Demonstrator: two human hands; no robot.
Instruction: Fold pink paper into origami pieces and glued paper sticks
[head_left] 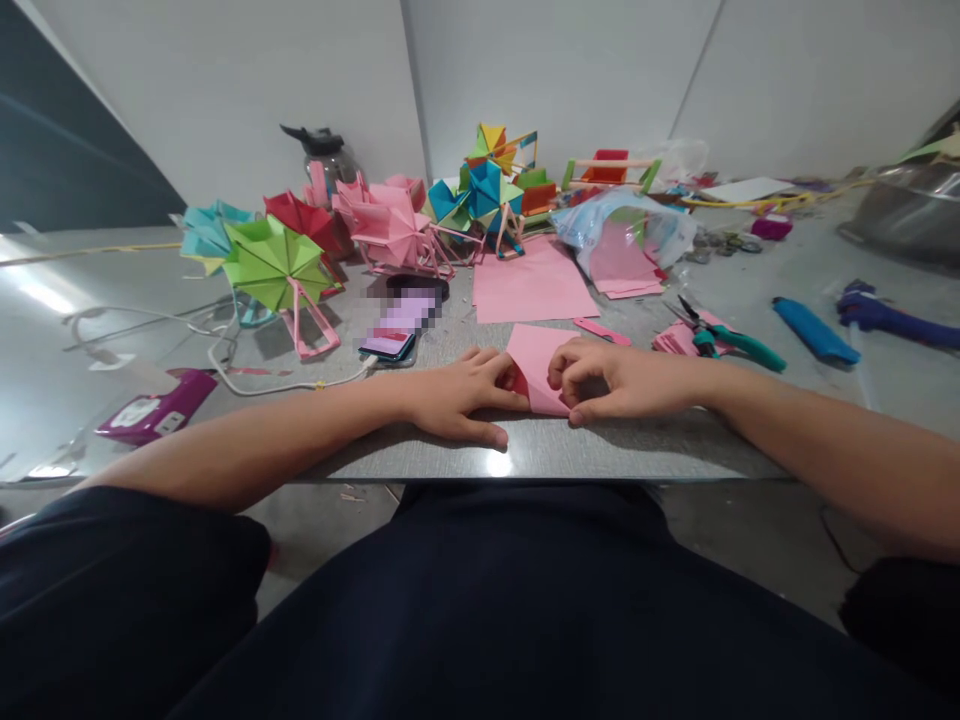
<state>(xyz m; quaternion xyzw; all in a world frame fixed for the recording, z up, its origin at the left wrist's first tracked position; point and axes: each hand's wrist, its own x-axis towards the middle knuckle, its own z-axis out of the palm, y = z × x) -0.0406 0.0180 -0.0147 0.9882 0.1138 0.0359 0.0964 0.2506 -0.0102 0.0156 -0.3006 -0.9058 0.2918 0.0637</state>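
A sheet of pink paper [538,350] lies partly folded near the table's front edge, a deeper red-pink strip showing at its left side. My left hand [469,395] rests over that left side, fingertips touching the paper and thumb stretched out on the tabletop. At the lower right corner of the paper, my right hand [611,382] has its fingers curled, with thumb and forefinger pinching the corner. Just behind the right hand lies a small pink cutter [602,331]. More flat pink sheets [532,285] are stacked beyond the folded one.
Folded-paper Ferris wheels, among them a green one [274,262] and a pink one [390,225], stand along the back left. A phone [397,325] on a white cable lies left. Green-handled pliers [739,343], a blue roll [816,330] and a glue gun [892,318] lie right.
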